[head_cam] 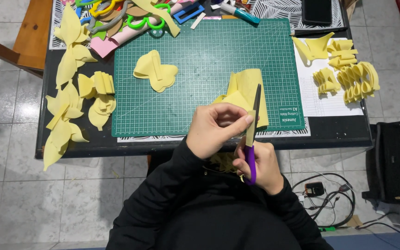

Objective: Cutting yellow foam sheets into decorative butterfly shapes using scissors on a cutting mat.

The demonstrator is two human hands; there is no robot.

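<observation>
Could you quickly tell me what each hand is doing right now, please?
Left hand: closed, pinching a yellow foam piece.
Right hand: closed around the purple-handled scissors, blades at the foam.

left hand (pixel 216 129) pinching, right hand (pixel 262 166) gripping

You hold 1 folded yellow foam sheet (pixel 245 95) over the green mat's near edge, upright and fanned, with purple-handled scissors (pixel 252 134) standing blades-up against its right side.
</observation>
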